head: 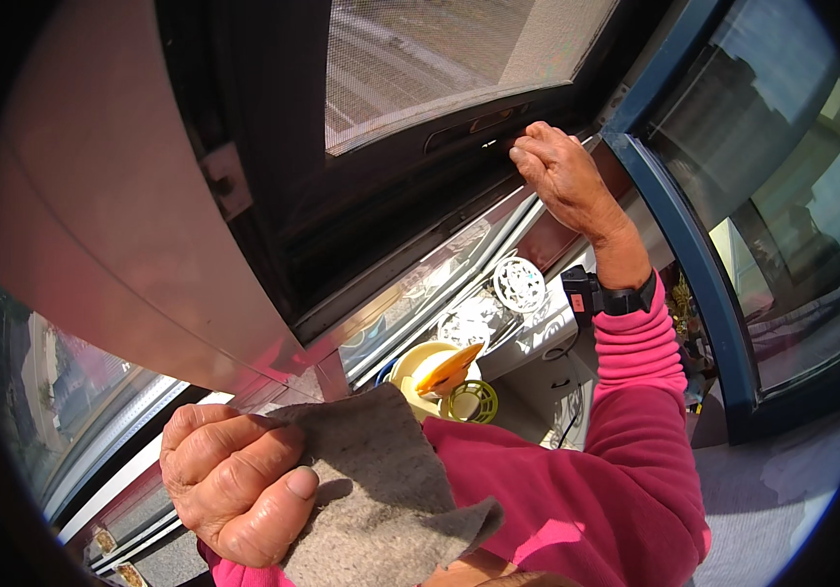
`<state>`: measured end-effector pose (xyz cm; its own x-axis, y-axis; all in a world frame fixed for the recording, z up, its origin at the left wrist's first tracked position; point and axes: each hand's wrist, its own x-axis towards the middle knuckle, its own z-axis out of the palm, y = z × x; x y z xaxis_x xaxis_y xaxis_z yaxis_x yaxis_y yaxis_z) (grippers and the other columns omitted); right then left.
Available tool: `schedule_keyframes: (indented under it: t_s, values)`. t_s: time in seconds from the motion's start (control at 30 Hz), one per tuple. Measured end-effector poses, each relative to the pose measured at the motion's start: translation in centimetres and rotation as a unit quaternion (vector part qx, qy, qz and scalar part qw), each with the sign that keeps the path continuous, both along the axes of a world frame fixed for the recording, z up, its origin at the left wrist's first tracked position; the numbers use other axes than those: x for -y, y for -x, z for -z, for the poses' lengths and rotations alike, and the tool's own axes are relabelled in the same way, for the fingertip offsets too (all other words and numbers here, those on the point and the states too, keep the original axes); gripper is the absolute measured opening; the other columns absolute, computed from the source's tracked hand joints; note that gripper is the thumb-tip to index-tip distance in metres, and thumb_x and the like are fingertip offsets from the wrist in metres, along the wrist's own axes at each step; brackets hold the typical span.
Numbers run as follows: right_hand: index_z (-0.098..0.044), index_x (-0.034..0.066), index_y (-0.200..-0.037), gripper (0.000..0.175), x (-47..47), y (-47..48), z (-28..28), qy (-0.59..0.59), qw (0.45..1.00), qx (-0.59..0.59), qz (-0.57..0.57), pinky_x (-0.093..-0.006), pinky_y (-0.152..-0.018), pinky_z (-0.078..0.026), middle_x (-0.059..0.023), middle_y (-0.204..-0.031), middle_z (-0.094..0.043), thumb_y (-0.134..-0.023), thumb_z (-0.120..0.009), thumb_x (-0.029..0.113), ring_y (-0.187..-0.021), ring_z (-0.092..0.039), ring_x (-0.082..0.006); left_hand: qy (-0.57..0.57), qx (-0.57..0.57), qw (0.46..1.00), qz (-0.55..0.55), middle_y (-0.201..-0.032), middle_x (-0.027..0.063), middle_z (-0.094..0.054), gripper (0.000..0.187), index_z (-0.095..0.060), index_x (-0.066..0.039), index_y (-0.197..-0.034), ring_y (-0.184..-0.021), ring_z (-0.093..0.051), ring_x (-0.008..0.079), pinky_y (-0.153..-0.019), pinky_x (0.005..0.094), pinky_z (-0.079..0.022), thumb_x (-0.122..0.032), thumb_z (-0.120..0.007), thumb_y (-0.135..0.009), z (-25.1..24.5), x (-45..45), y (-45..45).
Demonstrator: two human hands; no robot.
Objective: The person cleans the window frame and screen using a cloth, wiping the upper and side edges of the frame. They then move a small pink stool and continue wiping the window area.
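My left hand, at the lower left, has its fingers curled around the edge of a grey-brown felt-like cloth, which hangs out to the right in front of the pink top. My right hand is raised to the dark lower rail of a window frame, near its right corner. Its fingers are bent against the rail; whether they grip something there is hidden. Above the rail is a mesh insect screen. A black device on a strap sits on the right wrist.
A blue-framed glass sash stands open at the right. Below the window are a cream basin with an orange object, a green plastic basket and a white openwork disc. A pale curved panel lies at the left.
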<state>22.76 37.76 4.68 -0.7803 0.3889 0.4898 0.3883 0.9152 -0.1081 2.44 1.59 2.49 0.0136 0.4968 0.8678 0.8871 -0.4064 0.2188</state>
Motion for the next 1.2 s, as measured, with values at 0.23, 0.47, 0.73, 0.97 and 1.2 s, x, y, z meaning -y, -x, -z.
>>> schedule_keyframes:
  t_s: [0.23,0.47,0.73,0.97,1.2]
  values:
    - [-0.066,0.0064,-0.084,0.030,0.6,0.5,-0.4,-0.049,0.996,0.063,0.041,-0.0432,-0.082,-0.042,-0.0112,-0.093,-0.053,-0.098,-0.053,0.029,-0.092,-0.055,-0.0298,-0.015,0.002,1.000,0.000,-0.079,0.0054,-0.068,0.023,-0.062,-0.017,-0.103,-0.069,-0.061,0.0190,-0.061,0.0340,-0.047,-0.017,-0.067,-0.081,0.1,-0.1,-0.2]
    - [-0.065,0.0044,-0.090,0.029,1.0,0.3,0.3,-0.050,0.996,0.047,0.065,-0.0455,-0.085,-0.044,-0.0133,-0.102,-0.057,-0.099,-0.052,0.029,-0.098,-0.056,-0.0335,0.005,-0.003,1.000,0.003,-0.079,0.0053,-0.068,0.023,-0.062,-0.018,-0.103,-0.070,-0.061,0.0191,-0.062,0.0340,-0.047,-0.017,-0.068,-0.081,-0.1,0.1,0.0]
    - [-0.063,0.0035,-0.094,0.028,-0.2,0.1,0.5,-0.023,0.999,0.020,0.032,-0.0450,-0.081,-0.045,-0.0136,-0.096,-0.058,-0.100,-0.051,0.028,-0.093,-0.056,-0.0349,0.006,-0.002,1.000,0.006,-0.081,0.0063,-0.068,0.025,-0.061,-0.017,-0.106,-0.071,-0.061,0.0195,-0.062,0.0340,-0.048,-0.016,-0.067,-0.082,0.0,0.1,0.0]
    - [-0.067,0.0053,-0.099,0.027,0.1,-0.1,0.7,0.011,0.999,-0.029,-0.013,-0.0428,-0.082,-0.044,-0.0108,-0.092,-0.056,-0.098,-0.055,0.029,-0.089,-0.055,-0.0310,-0.013,-0.002,1.000,0.002,-0.082,0.0092,-0.069,0.026,-0.062,-0.015,-0.106,-0.072,-0.062,0.0216,-0.062,0.0353,-0.048,-0.017,-0.067,-0.081,0.5,-0.2,0.1]
    - [-0.071,0.0080,-0.095,0.031,0.3,0.3,0.3,-0.049,0.997,0.054,-0.015,-0.0395,-0.086,-0.039,-0.0076,-0.089,-0.054,-0.098,-0.055,0.034,-0.090,-0.053,-0.0249,-0.016,-0.009,1.000,0.005,-0.081,0.0088,-0.069,0.026,-0.061,-0.015,-0.106,-0.071,-0.062,0.0219,-0.062,0.0352,-0.048,-0.017,-0.065,-0.080,0.5,-0.2,0.2]
